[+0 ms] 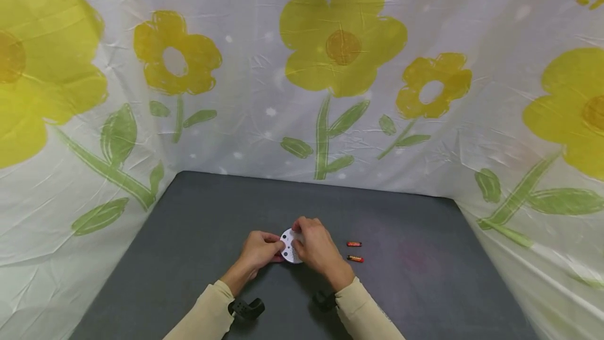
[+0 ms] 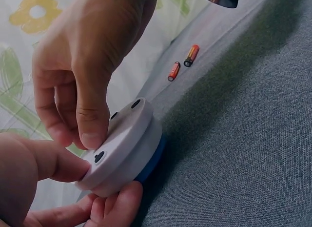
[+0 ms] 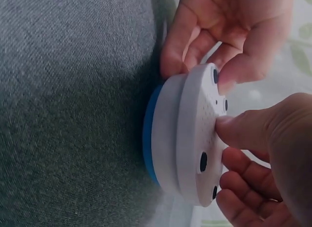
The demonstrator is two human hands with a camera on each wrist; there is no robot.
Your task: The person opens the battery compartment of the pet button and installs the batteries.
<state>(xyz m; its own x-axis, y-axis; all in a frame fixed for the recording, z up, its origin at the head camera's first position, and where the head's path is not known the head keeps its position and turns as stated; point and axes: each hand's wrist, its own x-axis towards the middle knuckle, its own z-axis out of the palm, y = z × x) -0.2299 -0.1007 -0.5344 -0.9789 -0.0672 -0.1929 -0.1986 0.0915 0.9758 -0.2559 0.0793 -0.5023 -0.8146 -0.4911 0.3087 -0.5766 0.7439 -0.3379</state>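
A round white device [image 1: 288, 238] with a blue base, black feet and small holes in its upper face lies tilted between my hands. My left hand [image 1: 258, 251] grips its left edge, the thumb [image 2: 61, 161] on the upper face and curled fingers [image 2: 119, 202] underneath. From the right, my right hand [image 1: 318, 245] touches the device with its thumb [image 3: 241, 129] on the holed face. Its bent fingers [image 3: 248, 188] reach the far side of that face; whether they pinch some small part there is hidden.
Two red-and-black batteries lie right of my right hand, a farther battery [image 1: 354, 244] and a nearer battery [image 1: 355, 258]. They rest on the dark grey tabletop [image 1: 226, 198]. A white curtain [image 1: 245, 93] with yellow flowers encloses the back and sides.
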